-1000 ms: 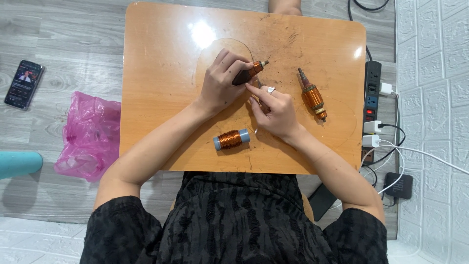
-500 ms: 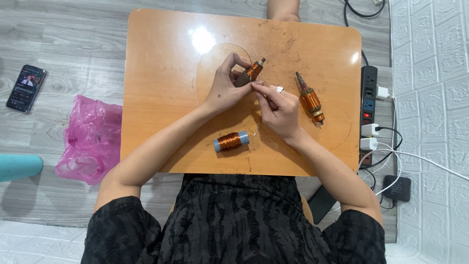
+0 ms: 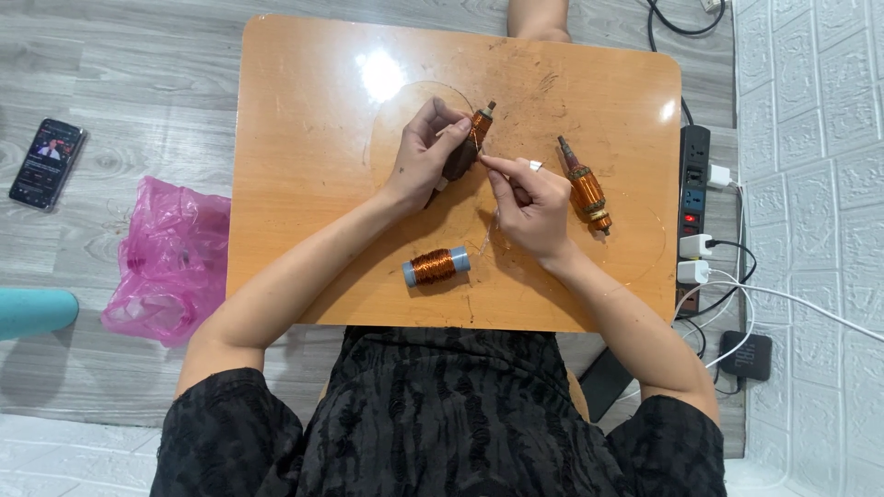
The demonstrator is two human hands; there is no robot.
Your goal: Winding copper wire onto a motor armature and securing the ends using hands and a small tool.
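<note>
Table (image 3: 304, 138): hands (image 3: 479, 189) unchanged on armature (image 3: 465, 147).

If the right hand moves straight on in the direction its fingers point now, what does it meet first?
Most likely the armature held in the left hand. The right hand points its pinched fingertips up-left, and they sit almost against its copper winding already. Depth is hard to judge from above.

copper spool (image 3: 435, 266), pink bag (image 3: 170, 260) — orange table (image 3: 304, 138)
</note>
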